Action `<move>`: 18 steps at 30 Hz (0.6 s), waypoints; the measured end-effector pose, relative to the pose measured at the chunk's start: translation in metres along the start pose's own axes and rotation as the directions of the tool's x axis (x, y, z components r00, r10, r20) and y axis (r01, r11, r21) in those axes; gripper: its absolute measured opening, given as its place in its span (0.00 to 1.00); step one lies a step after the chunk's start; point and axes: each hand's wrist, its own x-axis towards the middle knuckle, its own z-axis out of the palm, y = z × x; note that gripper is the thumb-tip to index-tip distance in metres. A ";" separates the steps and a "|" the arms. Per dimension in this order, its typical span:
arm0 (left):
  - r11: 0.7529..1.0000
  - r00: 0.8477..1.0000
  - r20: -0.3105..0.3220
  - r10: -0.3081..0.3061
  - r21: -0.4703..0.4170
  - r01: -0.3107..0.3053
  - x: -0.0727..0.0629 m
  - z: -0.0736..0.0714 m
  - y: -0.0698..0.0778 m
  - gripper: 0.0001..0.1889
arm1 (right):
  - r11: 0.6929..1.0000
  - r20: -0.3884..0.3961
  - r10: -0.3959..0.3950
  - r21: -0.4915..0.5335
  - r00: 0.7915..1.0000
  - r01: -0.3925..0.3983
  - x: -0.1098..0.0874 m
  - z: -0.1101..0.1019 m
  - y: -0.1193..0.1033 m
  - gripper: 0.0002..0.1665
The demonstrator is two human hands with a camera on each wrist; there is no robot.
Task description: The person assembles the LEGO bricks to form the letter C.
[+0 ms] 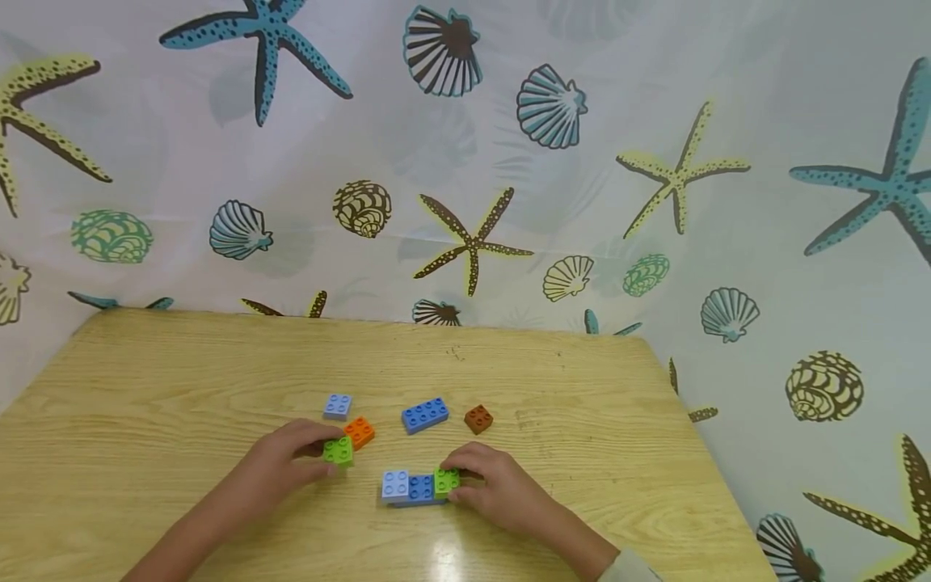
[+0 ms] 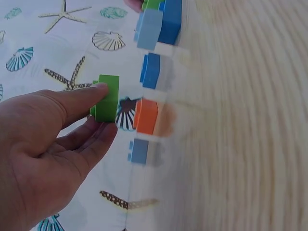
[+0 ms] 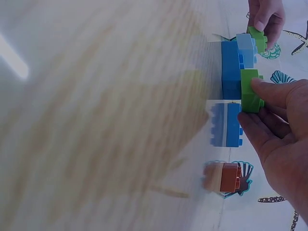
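My left hand (image 1: pixel 280 461) pinches a lime-green square toy building brick (image 2: pixel 107 98) between thumb and fingers. In the left wrist view that brick is held up apart from the others. With thumb and fingertips, my right hand (image 1: pixel 498 489) pinches another green brick (image 3: pixel 250 91) at the right end of a long blue brick (image 1: pixel 420 487). Whether this green brick is pressed fully down I cannot tell. On the blue brick's left end sits a pale blue square brick (image 1: pixel 395 483), with bare blue studs between the two.
Just beyond my left hand lie an orange brick (image 1: pixel 360 432) and a light blue square brick (image 1: pixel 338 406). Another long blue brick (image 1: pixel 425 415) and a brown brick (image 1: pixel 478 419) lie farther right. The wooden table (image 1: pixel 218 356) meets a shell-patterned cloth (image 1: pixel 327 267) behind.
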 end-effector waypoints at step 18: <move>0.997 0.993 0.087 0.077 -0.028 -0.075 0.010 0.033 0.028 0.21 | 1.000 -0.005 -0.006 -0.016 1.000 0.006 0.000 0.000 -0.002 0.20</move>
